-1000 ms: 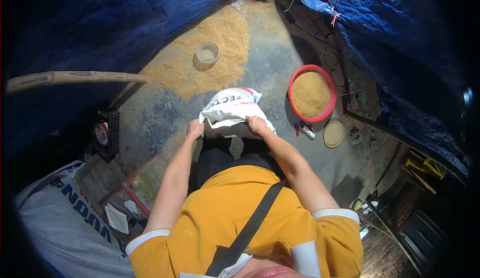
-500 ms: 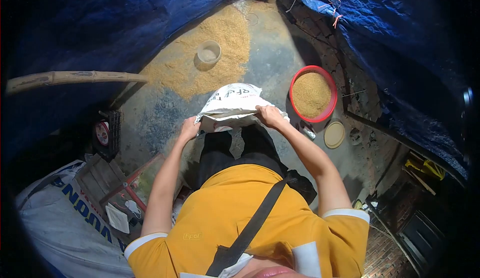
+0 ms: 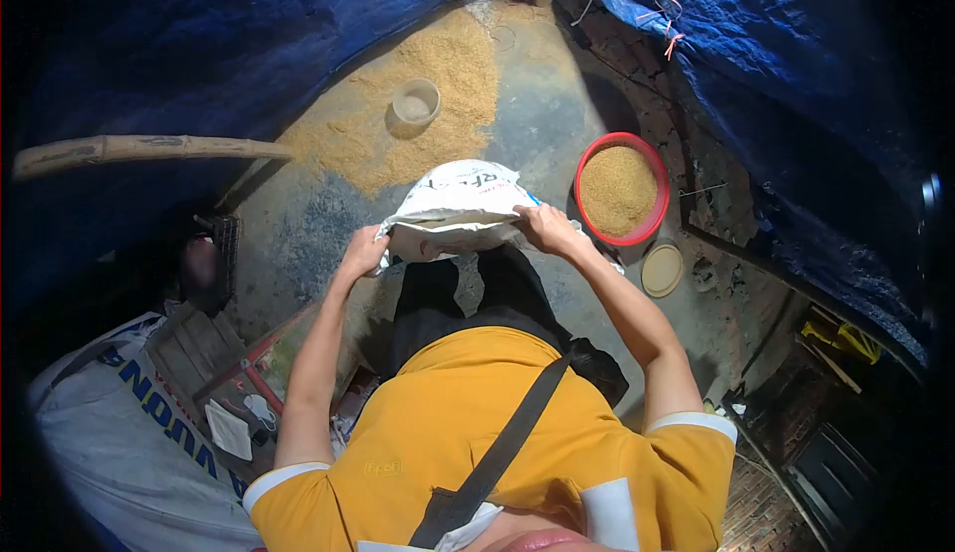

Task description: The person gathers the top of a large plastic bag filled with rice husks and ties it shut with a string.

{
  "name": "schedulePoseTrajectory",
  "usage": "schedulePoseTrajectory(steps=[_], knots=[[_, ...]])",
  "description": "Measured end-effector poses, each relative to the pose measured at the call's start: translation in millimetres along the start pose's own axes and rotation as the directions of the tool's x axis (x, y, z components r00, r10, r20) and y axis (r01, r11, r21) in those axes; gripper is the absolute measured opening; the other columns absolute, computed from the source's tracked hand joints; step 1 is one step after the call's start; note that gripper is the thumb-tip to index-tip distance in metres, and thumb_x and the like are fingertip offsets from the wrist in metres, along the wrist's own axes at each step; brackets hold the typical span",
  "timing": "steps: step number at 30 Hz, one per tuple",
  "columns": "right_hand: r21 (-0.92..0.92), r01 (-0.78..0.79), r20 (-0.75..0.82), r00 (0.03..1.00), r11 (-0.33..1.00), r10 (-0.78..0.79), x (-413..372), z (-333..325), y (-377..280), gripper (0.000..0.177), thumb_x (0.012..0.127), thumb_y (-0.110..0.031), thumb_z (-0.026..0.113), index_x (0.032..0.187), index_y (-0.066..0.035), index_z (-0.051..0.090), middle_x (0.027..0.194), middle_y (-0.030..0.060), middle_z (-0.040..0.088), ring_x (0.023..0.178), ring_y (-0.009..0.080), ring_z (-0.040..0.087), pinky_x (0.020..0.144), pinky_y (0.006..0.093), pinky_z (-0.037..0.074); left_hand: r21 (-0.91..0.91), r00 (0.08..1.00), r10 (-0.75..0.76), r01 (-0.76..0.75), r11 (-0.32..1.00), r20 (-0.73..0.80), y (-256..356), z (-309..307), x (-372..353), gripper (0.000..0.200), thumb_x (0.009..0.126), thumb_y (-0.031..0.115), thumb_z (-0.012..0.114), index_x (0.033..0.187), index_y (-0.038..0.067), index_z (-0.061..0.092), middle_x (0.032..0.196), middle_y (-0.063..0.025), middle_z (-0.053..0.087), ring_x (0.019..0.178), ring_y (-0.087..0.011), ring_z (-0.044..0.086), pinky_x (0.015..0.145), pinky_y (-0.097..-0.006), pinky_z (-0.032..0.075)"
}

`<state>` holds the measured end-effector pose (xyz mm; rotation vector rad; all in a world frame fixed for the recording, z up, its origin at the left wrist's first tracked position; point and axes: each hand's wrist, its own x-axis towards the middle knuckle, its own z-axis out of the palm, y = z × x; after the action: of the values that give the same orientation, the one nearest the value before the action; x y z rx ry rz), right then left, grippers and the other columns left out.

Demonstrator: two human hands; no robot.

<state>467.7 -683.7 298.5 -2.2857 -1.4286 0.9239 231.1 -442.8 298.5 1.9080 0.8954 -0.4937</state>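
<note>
A white printed sack hangs in front of my legs, its mouth a narrow slit stretched sideways. My left hand grips the left corner of the mouth with closed fingers. On the other side, my right hand pinches the rim near its right end. What lies inside the sack is hidden. Just right of my right hand is a red basin heaped with yellow-brown grain. Beyond the sack, loose grain is spread over the floor, and a clear round tub stands at its edge.
A beige round lid lies below the basin. On the left, a bamboo pole juts in above a dark scale-like object. A large filled sack sits lower left. Blue tarpaulin walls off both sides.
Both hands have drawn slightly apart, the left one moving left and the right one a little right. The sack's mouth is stretched wider and its printed side has shifted.
</note>
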Motion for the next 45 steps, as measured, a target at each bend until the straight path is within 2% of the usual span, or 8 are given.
schedulePoseTrajectory(steps=[5,11,18,25,28,30,38,45], knots=[[-0.083,-0.083,0.069,0.994,0.993,0.089,31.1,54.1,27.6,0.024,0.075,-0.015,0.042,0.094,-0.008,0.054,0.081,0.0205,0.056,0.078,0.0326,0.056,0.065,0.0425,0.044,0.174,0.999,0.042,-0.038,0.984,-0.016,-44.1,25.5,44.3,0.025,0.071,0.021,0.042,0.086,0.005,0.053,0.087,-0.0202,0.054,0.084,-0.0347,0.051,0.07,-0.0405,0.04],[-0.105,-0.113,0.195,0.972,0.988,0.131,42.1,95.7,17.5,0.03,0.075,-0.015,0.037,0.1,-0.009,0.053,0.08,0.0206,0.057,0.076,0.0321,0.056,0.066,0.0404,0.044,0.237,0.933,-0.267,0.323,0.916,-0.24,-50.9,48.2,54.5,0.032,0.071,0.027,0.046,0.094,0.005,0.051,0.093,-0.0183,0.054,0.09,-0.0351,0.049,0.074,-0.0429,0.039],[-0.111,-0.112,0.056,0.991,0.988,0.118,18.0,86.7,39.9,0.03,0.07,-0.031,0.056,0.088,-0.007,0.052,0.073,0.0176,0.056,0.068,0.0325,0.056,0.059,0.0417,0.044,0.704,0.861,0.437,-0.141,0.696,-0.259,9.2,75.3,28.3,0.079,0.053,0.028,0.069,0.119,0.01,0.029,0.101,-0.0113,0.04,0.097,-0.0259,0.038,0.085,-0.0437,0.028],[-0.405,-0.184,-0.177,0.977,0.896,0.121,-8.4,81.1,21.2,0.031,0.065,-0.016,0.057,0.093,-0.011,0.044,0.088,0.0107,0.049,0.087,0.0259,0.05,0.06,0.0372,0.04,0.765,0.915,0.34,-0.057,0.641,-0.217,-18.4,103.5,50.4,0.029,0.059,0.013,0.06,0.086,0.007,0.05,0.085,-0.012,0.051,0.088,-0.0259,0.046,0.076,-0.0408,0.032],[-0.392,-0.154,-0.117,0.986,0.907,0.117,-16.3,95.3,34.7,0.016,0.066,-0.015,0.051,0.081,-0.011,0.054,0.074,0.013,0.055,0.073,0.0257,0.056,0.059,0.0367,0.04,0.676,0.927,0.375,-0.264,0.688,-0.019,-26.6,100.3,45.5,0.015,0.061,0.009,0.053,0.075,0.005,0.054,0.071,-0.0143,0.055,0.074,-0.0298,0.052,0.071,-0.0407,0.037],[-0.318,-0.087,-0.077,0.995,0.944,0.066,-11.4,100.9,38.1,0.017,0.068,-0.018,0.045,0.062,-0.01,0.058,0.058,0.0147,0.057,0.057,0.0278,0.058,0.053,0.0387,0.043,0.621,0.943,0.332,-0.254,0.742,-0.01,-25.3,95.5,42.5,0.014,0.061,0.008,0.051,0.074,0.005,0.054,0.072,-0.0159,0.055,0.074,-0.0313,0.053,0.069,-0.0413,0.039],[-0.247,0.101,0.022,0.995,0.964,-0.099,-21.2,8.3,-5.8,0.015,0.063,-0.011,0.046,0.066,-0.008,0.06,0.061,0.0148,0.057,0.058,0.0277,0.058,0.052,0.0374,0.045,0.45,0.945,0.31,-0.322,0.833,0.103,24.8,25.1,8.1,0.015,0.059,0.006,0.047,0.073,0.003,0.051,0.073,-0.0205,0.054,0.076,-0.0359,0.052,0.066,-0.0441,0.04],[-0.247,0.028,0.059,0.998,0.968,-0.014,5.2,105.5,52.3,0.017,0.068,-0.019,0.047,0.067,-0.006,0.058,0.064,0.0142,0.057,0.063,0.0291,0.057,0.055,0.0387,0.045,0.486,0.992,0.096,-0.126,0.865,0.086,-37.4,87.9,50.1,0.024,0.063,0.008,0.047,0.085,0.007,0.055,0.091,-0.0193,0.054,0.085,-0.0343,0.052,0.073,-0.0411,0.041]])
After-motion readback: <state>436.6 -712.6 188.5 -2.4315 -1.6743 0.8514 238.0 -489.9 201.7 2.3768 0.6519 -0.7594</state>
